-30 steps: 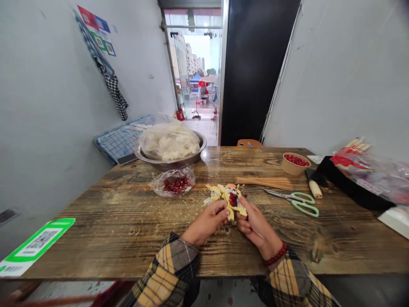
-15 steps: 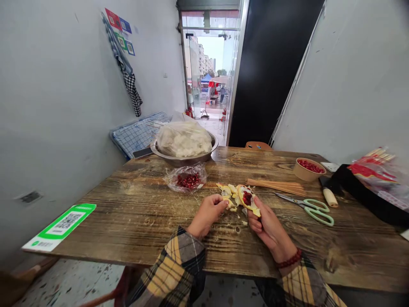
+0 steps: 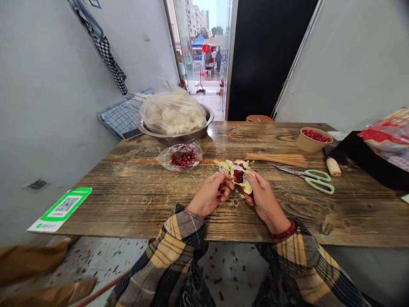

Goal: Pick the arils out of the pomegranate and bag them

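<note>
Between my two hands is a broken piece of pomegranate [image 3: 239,175], its red seeds and pale yellow rind facing up. My right hand [image 3: 265,200] grips it from the right, thumb on top. My left hand [image 3: 209,194] is curled at its left edge, with loose red pomegranate seeds [image 3: 222,188] cupped in the fingers. Scraps of yellow peel [image 3: 223,164] lie on the table just behind. Farther back and left, a clear plastic bag [image 3: 163,159] lies spread with red seeds [image 3: 183,159] on it.
On the wooden table [image 3: 128,204] are a metal basin [image 3: 172,138] with a bagged white mass, thin wooden sticks [image 3: 276,159], green-handled scissors [image 3: 318,181], a paper bowl [image 3: 309,144] of seeds, a wooden-handled tool [image 3: 333,166] and a QR-code card [image 3: 62,209]. A person's legs [image 3: 38,260] show lower left.
My left hand held a bit of peel and now cups red seeds against the pomegranate. My right hand has turned the piece slightly. The view has tilted down.
</note>
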### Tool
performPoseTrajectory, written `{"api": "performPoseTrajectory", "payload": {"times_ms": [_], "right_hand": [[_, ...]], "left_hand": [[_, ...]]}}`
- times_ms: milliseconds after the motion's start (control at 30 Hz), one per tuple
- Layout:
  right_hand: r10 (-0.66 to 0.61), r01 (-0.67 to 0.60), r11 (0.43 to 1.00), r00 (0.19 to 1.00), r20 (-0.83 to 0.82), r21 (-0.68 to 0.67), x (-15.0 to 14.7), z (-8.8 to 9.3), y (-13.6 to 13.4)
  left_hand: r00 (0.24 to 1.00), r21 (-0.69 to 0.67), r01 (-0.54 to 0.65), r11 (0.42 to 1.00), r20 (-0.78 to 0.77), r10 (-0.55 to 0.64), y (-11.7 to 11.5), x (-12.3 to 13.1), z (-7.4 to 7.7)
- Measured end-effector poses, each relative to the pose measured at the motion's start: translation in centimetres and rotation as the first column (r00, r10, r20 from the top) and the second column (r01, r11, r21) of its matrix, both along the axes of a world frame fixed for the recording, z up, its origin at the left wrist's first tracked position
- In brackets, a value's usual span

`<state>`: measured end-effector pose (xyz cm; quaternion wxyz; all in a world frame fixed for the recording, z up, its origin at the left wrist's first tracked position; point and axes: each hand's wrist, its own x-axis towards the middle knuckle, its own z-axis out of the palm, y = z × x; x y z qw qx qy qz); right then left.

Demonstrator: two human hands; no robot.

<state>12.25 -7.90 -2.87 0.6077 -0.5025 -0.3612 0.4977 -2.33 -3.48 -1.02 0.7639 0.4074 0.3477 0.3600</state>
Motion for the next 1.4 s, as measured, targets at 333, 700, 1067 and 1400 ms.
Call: {"api": "performPoseTrajectory", "payload": {"times_ms": [333,700,1067,1400], "right_hand": [[-0.061,0.058,0.997,0.996,0.063,0.053,0.3,0.1,0.0],[-0.065,0.066,0.993,0.998,-0.013,0.094,1.4,-0.2,0.5],[-0.056,0.055,0.998,0.996,0.076,0.011,1.2,1.3,0.0],[-0.071,0.069,0.997,0.996,0.046,0.040,0.9,0.8,0.0]], "left_hand": [[0.999,-0.036,-0.048,0.998,-0.018,0.047,-0.2,1.3,0.0],[0.994,0.068,0.045,0.997,-0.104,-0.038,0.1,1.1,0.2],[0.991,-0.095,-0.037,0.995,-0.129,0.025,-0.4,1.7,1.1],[0.994,0.040,0.035,0.999,-0.101,-0.030,-0.1,1.2,0.4]]}}
